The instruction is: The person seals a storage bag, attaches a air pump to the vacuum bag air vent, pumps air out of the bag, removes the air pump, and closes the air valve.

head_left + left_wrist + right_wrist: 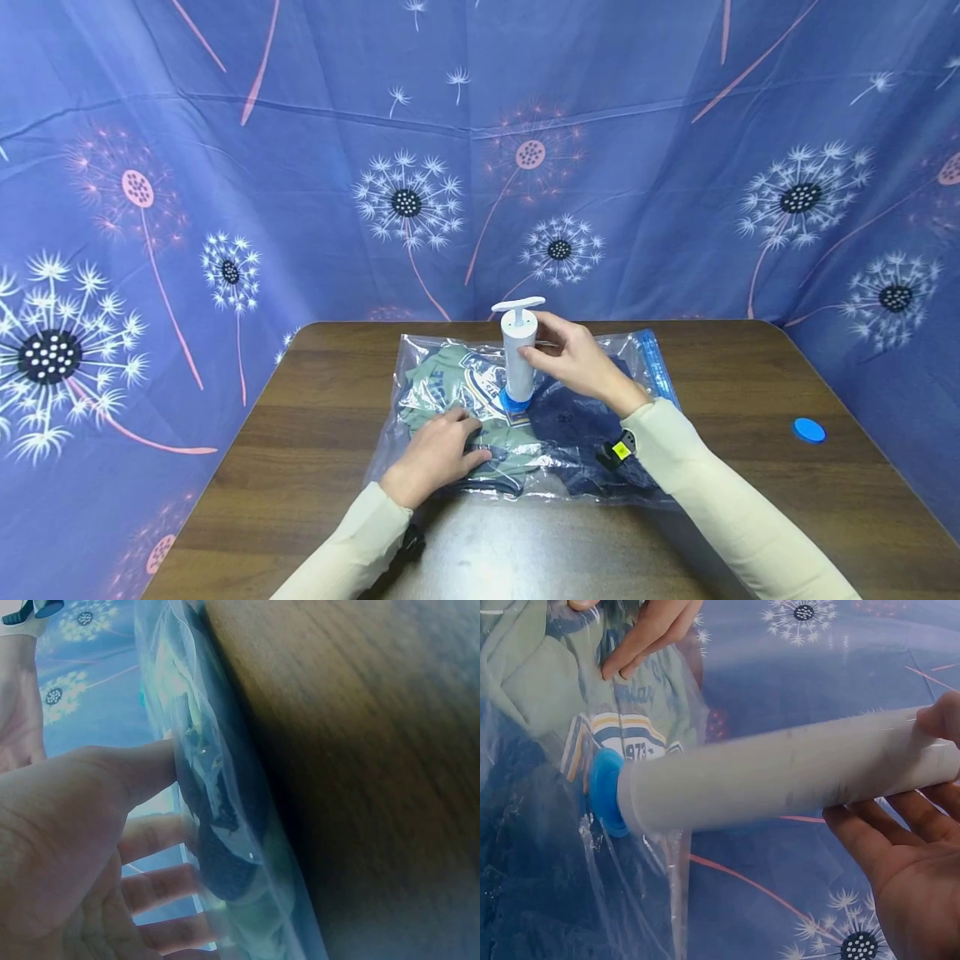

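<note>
A clear vacuum storage bag [555, 492] lies flat on the table, with a green printed garment [435, 383] on its left side and dark blue clothing [570, 425] on its right. On the bag's blue valve [609, 791] stands a white hand pump [519, 358], nearly upright, its T-shaped handle [518, 305] at the top. My right hand [573, 354] grips the pump's barrel between thumb and fingers. My left hand [438, 450] rests on the bag's front left part over the green garment, its fingers spread against the plastic [225, 787].
A blue round cap [809, 430] lies on the wooden table [735, 400] to the right of the bag. The bag's blue zip edge [657, 367] runs along its right side. Behind the table hangs a blue cloth [637, 208] with a dandelion print.
</note>
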Available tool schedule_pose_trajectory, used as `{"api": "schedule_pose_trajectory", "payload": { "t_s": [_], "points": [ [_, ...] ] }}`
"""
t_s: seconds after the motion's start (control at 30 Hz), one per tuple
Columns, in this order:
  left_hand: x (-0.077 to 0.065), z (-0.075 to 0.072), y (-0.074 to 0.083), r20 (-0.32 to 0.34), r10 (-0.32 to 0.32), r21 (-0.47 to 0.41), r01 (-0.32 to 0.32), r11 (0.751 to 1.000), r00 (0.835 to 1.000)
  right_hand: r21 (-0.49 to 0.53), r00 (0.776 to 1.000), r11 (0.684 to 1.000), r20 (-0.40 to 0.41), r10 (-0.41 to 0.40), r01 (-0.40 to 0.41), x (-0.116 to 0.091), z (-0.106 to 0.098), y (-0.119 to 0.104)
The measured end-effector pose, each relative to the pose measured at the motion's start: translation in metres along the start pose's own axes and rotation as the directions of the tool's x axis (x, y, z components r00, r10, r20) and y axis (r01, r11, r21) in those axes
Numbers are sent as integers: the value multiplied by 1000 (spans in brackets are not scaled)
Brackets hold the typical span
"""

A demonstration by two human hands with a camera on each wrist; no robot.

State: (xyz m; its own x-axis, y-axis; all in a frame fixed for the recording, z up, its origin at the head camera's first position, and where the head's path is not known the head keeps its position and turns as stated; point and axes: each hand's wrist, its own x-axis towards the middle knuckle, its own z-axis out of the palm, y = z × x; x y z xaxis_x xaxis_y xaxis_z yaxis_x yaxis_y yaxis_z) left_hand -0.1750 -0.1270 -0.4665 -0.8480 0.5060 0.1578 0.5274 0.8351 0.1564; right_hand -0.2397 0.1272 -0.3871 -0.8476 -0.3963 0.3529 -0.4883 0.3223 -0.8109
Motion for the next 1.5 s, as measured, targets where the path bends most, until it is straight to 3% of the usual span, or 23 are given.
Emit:
{"api": "schedule_pose_trajectory", "payload": {
  "t_s": [0.43,0.73,0.97,1.27,1.43,1.5],
  "points": [
    [-1,0,0,-12,3,2,-3,1000,1000,-3,1000,1000,29,-13,13,2,7,3],
    [-3,-1,3,-2,-6,-3,6,1000,1000,-131,998,991,-51,-47,40,1,7,1],
    [0,-2,3,6,8,7,-8,1000,1000,-151,1000,988,-16,-25,23,1,5,-2],
    [9,-14,3,140,-27,-24,31,999,990,-90,998,994,-28,-64,61,3,7,-9],
    [20,-31,-5,255,-45,-165,90,982,966,-63,996,994,-20,-86,84,5,7,-14],
    [27,-37,-8,259,-39,-224,99,970,965,-66,997,995,-15,-79,78,4,5,-14]
  ]
}}
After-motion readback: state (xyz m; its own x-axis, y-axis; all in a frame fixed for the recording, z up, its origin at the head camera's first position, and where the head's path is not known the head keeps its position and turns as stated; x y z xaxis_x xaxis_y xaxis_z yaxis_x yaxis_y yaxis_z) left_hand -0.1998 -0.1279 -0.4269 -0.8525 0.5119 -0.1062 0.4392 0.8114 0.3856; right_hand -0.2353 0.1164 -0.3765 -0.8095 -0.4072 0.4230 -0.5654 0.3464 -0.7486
